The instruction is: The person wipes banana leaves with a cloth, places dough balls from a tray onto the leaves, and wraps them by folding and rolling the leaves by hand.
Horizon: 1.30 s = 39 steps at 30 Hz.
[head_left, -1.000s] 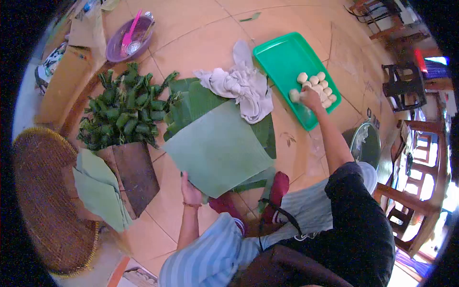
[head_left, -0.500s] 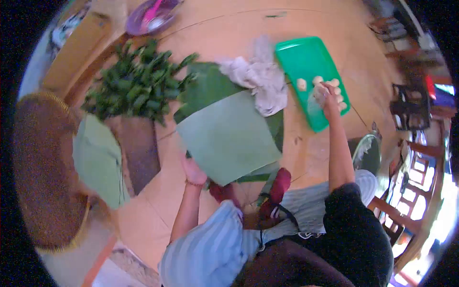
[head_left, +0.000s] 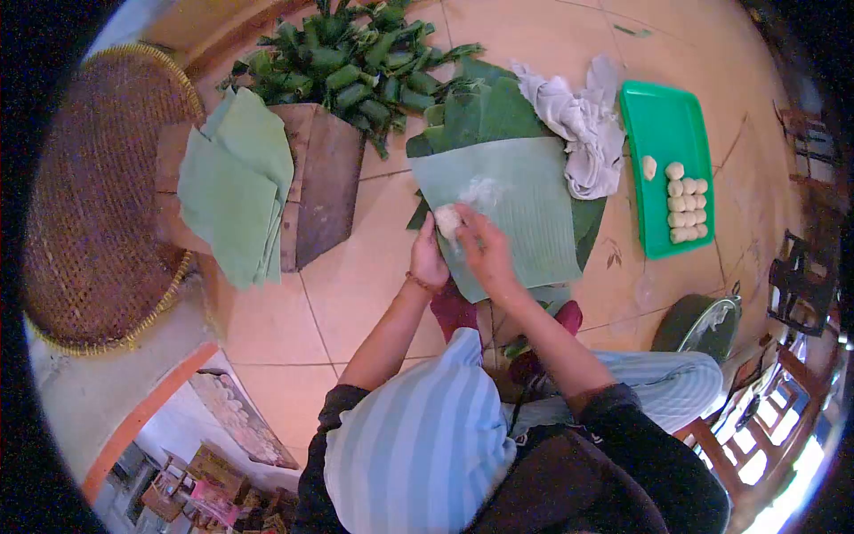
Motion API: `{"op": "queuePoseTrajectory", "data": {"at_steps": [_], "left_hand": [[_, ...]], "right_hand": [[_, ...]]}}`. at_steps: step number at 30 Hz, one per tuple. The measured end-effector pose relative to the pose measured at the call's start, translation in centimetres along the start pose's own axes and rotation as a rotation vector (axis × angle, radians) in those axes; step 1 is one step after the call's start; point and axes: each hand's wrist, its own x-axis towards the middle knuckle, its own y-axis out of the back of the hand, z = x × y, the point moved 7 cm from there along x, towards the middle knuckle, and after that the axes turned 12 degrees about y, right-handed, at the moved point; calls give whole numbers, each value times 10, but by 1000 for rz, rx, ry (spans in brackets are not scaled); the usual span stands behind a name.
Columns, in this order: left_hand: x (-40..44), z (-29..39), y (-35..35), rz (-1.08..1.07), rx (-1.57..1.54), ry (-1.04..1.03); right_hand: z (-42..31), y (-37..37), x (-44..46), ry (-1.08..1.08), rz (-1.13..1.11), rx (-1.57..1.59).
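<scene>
My right hand (head_left: 485, 258) is closed on a pale dough ball (head_left: 447, 220) above the near left edge of a banana leaf sheet (head_left: 525, 205). Against the ball's left side, the fingers of my left hand (head_left: 429, 260) are closed too, so both hands hold it. A whitish smear (head_left: 482, 191) marks the pale green sheet just beyond the ball. Darker banana leaves (head_left: 485, 111) lie beneath this sheet. To the right, a green tray (head_left: 661, 125) holds several similar dough balls in rows, with one piece set apart.
A crumpled white cloth (head_left: 592, 133) lies between leaves and tray. Cut leaf pieces (head_left: 243, 178) rest on a wooden block (head_left: 329, 191) at left, beside a large woven tray (head_left: 107, 196). Green leaf bundles (head_left: 356, 67) are heaped behind. A dark green basin (head_left: 698, 325) stands at right.
My right hand has come from the green tray to the leaf sheet with a dough ball. My left hand has moved up to meet it. A white smear now shows on the sheet.
</scene>
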Motion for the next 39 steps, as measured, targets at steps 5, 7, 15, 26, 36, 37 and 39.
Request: {"op": "queuePoseTrajectory", "data": {"at_steps": [5, 7, 15, 26, 36, 37, 39], "left_hand": [[-6, -5, -13, -119, -35, 61], [-3, -5, -9, -134, -18, 46], [-11, 0, -26, -55, 118, -26], [20, -16, -6, 41, 13, -42], [-5, -7, -32, 82, -10, -129], [0, -4, -33, 103, 80, -160], [-2, 8, -47, 116, 279, -252]], "right_hand": [[24, 32, 1, -110, -143, -80], [21, 81, 25, -202, -32, -3], [69, 333, 61, 38, -51, -1295], [5, 125, 31, 20, -190, -181], [-29, 21, -8, 214, -170, -317], [-35, 25, -2, 210, -156, -329], [-45, 34, 7, 199, -127, -344]]}}
